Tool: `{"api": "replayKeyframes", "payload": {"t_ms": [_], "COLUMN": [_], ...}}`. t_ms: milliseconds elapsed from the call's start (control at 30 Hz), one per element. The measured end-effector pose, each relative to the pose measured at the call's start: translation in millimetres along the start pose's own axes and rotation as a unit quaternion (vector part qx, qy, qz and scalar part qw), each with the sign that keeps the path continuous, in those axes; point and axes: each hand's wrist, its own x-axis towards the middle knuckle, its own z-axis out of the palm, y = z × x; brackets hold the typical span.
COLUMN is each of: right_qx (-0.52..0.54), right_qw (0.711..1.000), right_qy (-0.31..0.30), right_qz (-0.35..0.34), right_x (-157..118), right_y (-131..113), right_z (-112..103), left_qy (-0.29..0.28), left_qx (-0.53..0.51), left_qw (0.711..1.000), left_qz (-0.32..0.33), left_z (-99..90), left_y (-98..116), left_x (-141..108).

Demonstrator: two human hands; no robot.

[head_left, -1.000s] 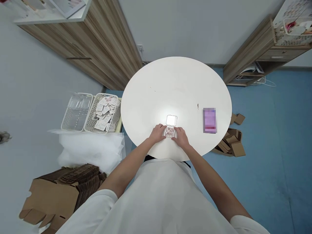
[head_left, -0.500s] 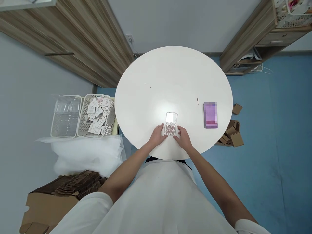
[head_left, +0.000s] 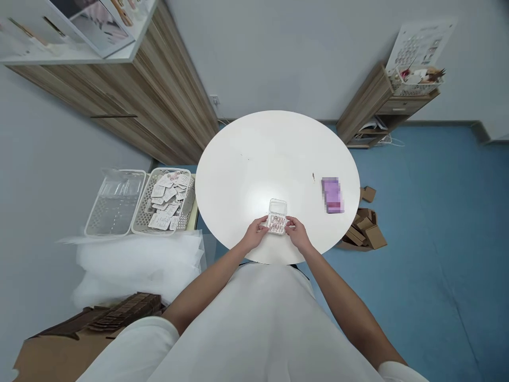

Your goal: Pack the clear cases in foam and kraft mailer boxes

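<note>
A small clear plastic case [head_left: 277, 224] lies near the front edge of the white round table [head_left: 246, 185]. Its hinged lid [head_left: 278, 206] stands open, tipped away from me. Inside are rows of small pinkish pieces that look like press-on nails, too small to make out well. My left hand [head_left: 256, 232] grips the left side of the case between thumb and fingers. On the opposite side, my right hand [head_left: 296, 231] pinches the right edge. A purple pack [head_left: 333, 195], blurred out, rests on the table to the right.
Left of the table stand a white basket of printed cards [head_left: 164, 199] and a clear bin [head_left: 115, 201]. White foam sheets [head_left: 139, 260] and a cardboard carton [head_left: 59, 350] are below them. Small brown boxes [head_left: 363, 231] sit on the floor at right. Wooden cabinets [head_left: 170, 95] stand behind.
Both hands have closed in from beside the case and now grip its sides. The case looks slightly turned. The camera view has tilted up, showing more of the shelves.
</note>
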Motion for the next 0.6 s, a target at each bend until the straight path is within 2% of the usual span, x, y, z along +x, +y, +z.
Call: {"api": "replayKeyframes", "payload": {"t_ms": [267,500,600], "right_qx": [0.08,0.18,0.187], "right_qw": [0.995,0.983,0.982], "right_qy": [0.013,-0.019,0.001], "right_qz": [-0.052,-0.013,-0.029], "right_x": [-35,-51,-57], "right_y": [-31,-40,-42], "right_z": [11,13,17], "left_qy": [-0.052,-0.117,-0.148], "left_qx": [-0.141,-0.142,-0.141], "left_qw": [0.989,0.983,0.979], "left_qz": [0.013,0.011,0.013], "left_z": [-16.5,-28.0,-33.3], "left_y": [20,27,30], "left_x": [-32,-53,-58]}}
